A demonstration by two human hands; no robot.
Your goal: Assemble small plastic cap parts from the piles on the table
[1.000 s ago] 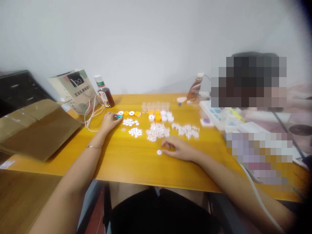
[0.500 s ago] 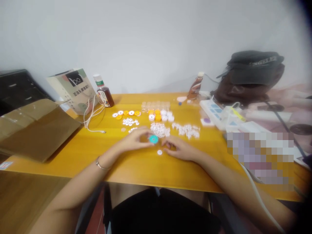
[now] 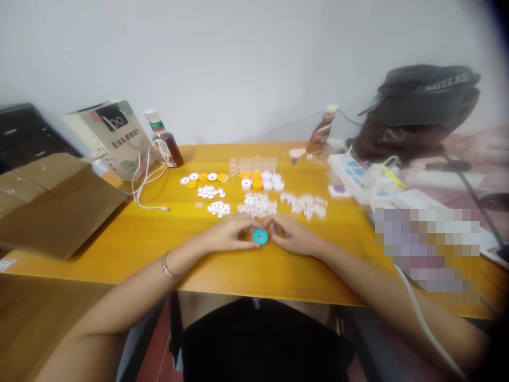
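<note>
Between my hands, low over the table, is a teal round cap [image 3: 260, 237] with a hole in its middle. The thumb and fingers of my left hand [image 3: 230, 233] pinch it from the left. My right hand [image 3: 294, 235] is curled, its thumb and fingertips closed at the cap's right edge. Just beyond my hands lies a pile of small clear-white plastic pieces [image 3: 257, 205]. Small white discs lie in two groups, a nearer one [image 3: 218, 208] and a farther one [image 3: 210, 191].
Farther back stand white and orange caps [image 3: 256, 183], clear cups [image 3: 253, 164] and a row of ring-shaped discs [image 3: 203, 176]. More white pieces [image 3: 304, 205] lie rightward. An open cardboard box [image 3: 59, 207], paper bag [image 3: 111, 138], bottles [image 3: 169, 146] and power strip [image 3: 350, 175] flank the table.
My left hand has moved right with the teal cap, bringing it against my right hand's fingertips. The small white disc that lay between my hands is out of sight.
</note>
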